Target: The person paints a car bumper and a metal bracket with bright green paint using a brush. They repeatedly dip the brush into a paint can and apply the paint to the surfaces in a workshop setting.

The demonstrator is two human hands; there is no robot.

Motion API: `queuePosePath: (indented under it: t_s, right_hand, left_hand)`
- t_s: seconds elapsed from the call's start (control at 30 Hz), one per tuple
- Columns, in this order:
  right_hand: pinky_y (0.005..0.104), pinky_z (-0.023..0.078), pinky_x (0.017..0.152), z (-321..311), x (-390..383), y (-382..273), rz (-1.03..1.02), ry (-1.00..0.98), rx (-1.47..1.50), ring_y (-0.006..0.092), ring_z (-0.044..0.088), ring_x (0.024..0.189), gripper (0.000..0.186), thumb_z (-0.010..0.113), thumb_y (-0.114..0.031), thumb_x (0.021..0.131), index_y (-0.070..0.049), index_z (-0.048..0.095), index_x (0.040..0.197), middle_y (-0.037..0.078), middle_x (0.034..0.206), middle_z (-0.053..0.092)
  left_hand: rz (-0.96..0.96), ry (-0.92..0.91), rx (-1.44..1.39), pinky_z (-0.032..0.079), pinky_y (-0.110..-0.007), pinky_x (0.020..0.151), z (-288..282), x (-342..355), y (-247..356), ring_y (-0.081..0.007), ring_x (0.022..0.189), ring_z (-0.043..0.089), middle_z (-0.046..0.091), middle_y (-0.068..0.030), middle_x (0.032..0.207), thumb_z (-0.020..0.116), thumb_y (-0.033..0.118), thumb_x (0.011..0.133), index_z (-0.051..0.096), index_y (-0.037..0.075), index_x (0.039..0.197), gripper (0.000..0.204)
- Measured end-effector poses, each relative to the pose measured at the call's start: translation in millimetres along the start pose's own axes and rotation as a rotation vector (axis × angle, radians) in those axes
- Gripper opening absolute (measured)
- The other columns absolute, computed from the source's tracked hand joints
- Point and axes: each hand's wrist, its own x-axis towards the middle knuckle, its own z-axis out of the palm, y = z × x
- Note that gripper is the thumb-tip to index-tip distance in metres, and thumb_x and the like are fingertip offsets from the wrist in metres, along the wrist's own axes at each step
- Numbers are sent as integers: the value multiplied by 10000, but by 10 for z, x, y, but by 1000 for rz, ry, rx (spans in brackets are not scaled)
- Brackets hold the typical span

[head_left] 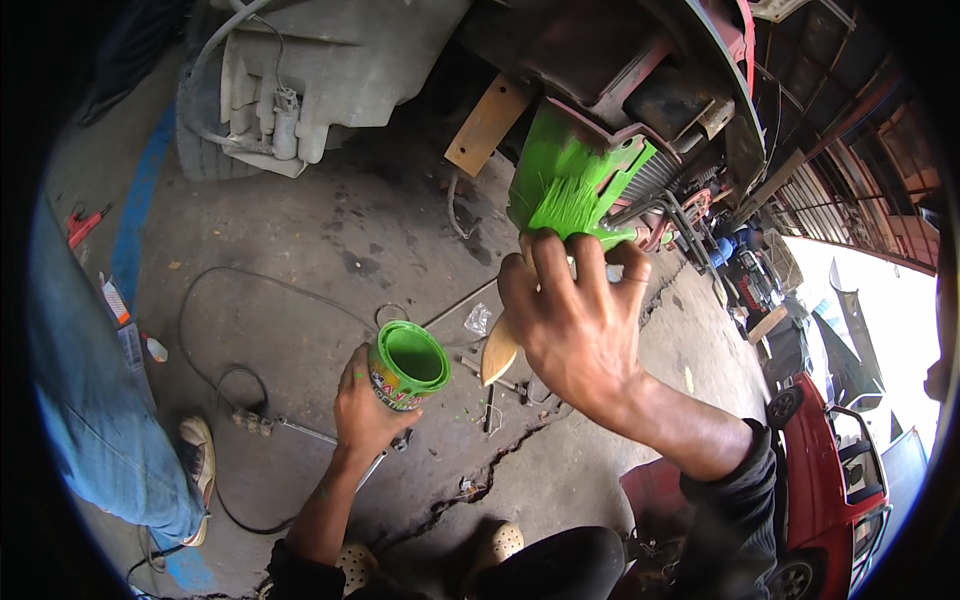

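My left hand (360,415) is wrapped round an open paint can (414,358) that has green paint inside and smeared over its rim. The can is held above the concrete floor, its mouth facing up. With bent fingers, my right hand (585,320) grips a paintbrush (498,352); the wooden handle sticks out below the palm. Green-coated bristles (568,200) press against a metal part (548,145) under the raised vehicle body. Wet green covers much of that part, while dark reddish metal shows above it. My fingers hide the middle of the brush.
Someone in blue jeans (90,400) stands close on the left. A cable (215,375) and several tools (490,375) lie on the cracked floor. A brown bracket (488,122) hangs beside the painted part. At the right stands a red vehicle (825,470).
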Motion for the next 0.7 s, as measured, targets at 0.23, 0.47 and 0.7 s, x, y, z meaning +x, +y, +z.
queuePosePath:
  t_s: [0.23,0.47,0.7]
  right_hand:
    - [512,353,845,150,119,104,-46,5,-69,224,502,956,257,636,-158,696,-91,643,944,58,1054,523]
    - [471,358,790,119,254,146,18,124,-22,218,505,885,253,647,-180,693,-100,644,933,67,1016,528]
    - [492,398,780,21,292,-6,64,142,-7,228,500,878,227,649,-199,680,-82,624,874,59,956,495]
  left_hand:
    - [-29,-17,17,468,-445,952,-22,-24,-7,-418,1128,556,532,-266,1242,922,159,429,336,-42,1348,1109]
    - [-43,-27,15,467,-438,954,16,-20,-9,-408,1130,556,533,-266,1242,923,156,428,343,-38,1344,1102]
    - [-38,-33,1,470,-435,949,14,-32,-46,-406,1114,565,541,-261,1228,921,153,433,348,-31,1344,1092]
